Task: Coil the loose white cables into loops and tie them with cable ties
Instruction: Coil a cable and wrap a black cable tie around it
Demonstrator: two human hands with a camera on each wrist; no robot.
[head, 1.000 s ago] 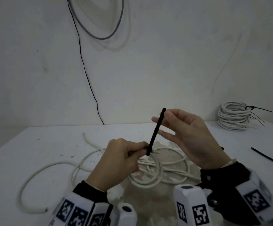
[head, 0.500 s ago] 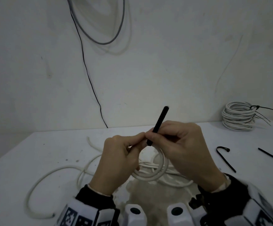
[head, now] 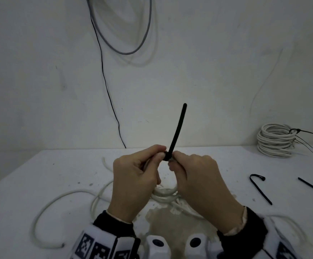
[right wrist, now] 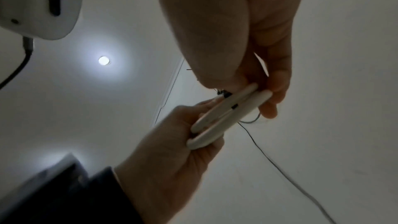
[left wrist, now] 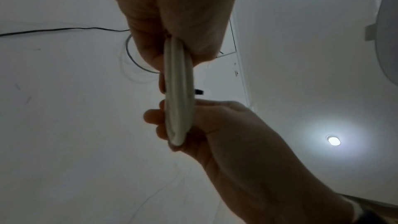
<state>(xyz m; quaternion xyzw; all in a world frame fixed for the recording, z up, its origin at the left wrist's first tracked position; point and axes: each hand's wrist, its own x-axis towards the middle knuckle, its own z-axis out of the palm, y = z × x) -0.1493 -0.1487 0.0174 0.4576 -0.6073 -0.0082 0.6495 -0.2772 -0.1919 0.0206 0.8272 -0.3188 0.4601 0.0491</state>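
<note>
Black cable tie (head: 176, 130) stands tail-up from the pinch point where left hand (head: 135, 176) and right hand (head: 198, 181) meet, both pinching it around the white cable loop (left wrist: 178, 91) held above the table (head: 40, 174) (right hand nearer the tail), so tightening likely pulls upward.

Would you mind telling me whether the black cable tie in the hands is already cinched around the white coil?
Cannot tell. The cable tie wraps the white coil, tail upright, but fingertips hide its head.
</note>
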